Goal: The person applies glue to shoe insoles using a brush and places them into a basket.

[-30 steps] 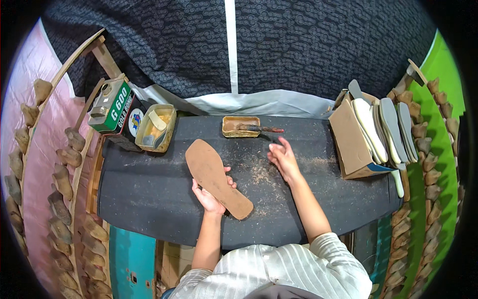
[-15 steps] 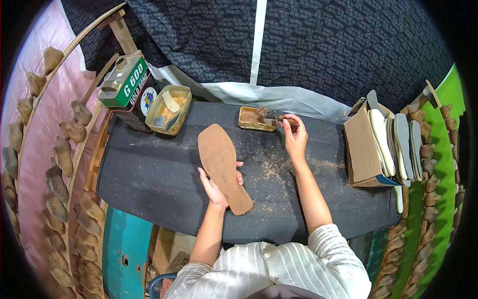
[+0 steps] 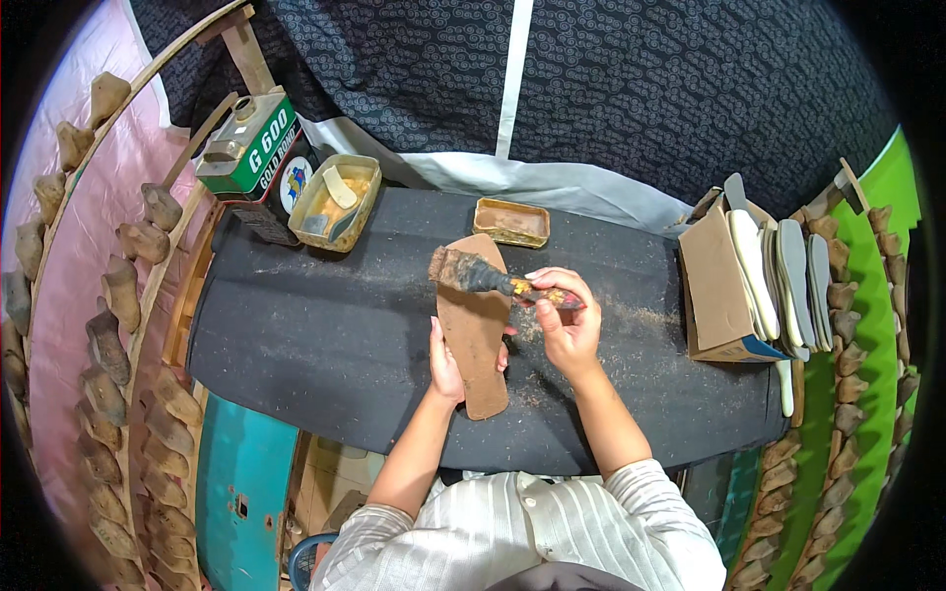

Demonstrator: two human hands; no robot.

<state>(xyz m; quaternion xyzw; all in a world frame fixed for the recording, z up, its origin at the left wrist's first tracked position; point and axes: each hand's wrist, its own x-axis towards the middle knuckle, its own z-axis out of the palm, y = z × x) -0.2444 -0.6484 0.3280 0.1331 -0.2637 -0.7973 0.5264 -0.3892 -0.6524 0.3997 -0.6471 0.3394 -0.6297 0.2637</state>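
Note:
My left hand (image 3: 448, 362) is closed round the lower half of a brown shoe sole (image 3: 470, 340), holding it up over the table with its wide end away from me. In my right hand (image 3: 570, 330) is the handle of a brush (image 3: 483, 276), its grip smeared with colours and its bristles dark and caked. The bristle end lies across the upper part of the sole; I cannot tell whether it touches. Beyond the sole, a small rectangular tin (image 3: 510, 223) with brownish contents stands at the table's far side.
A dark cloth with scattered shavings covers the table (image 3: 296, 335). At the far left stand a green and black can (image 3: 251, 163) and a yellowish tub (image 3: 338, 202) with scraps. On the right, a cardboard box (image 3: 711, 291) holds insoles (image 3: 791, 281). Racks of shoe lasts (image 3: 120, 300) flank both sides.
My right hand has brought the brush from the tin leftward and nearer, over the sole. My left hand has moved the sole slightly right and turned it more upright.

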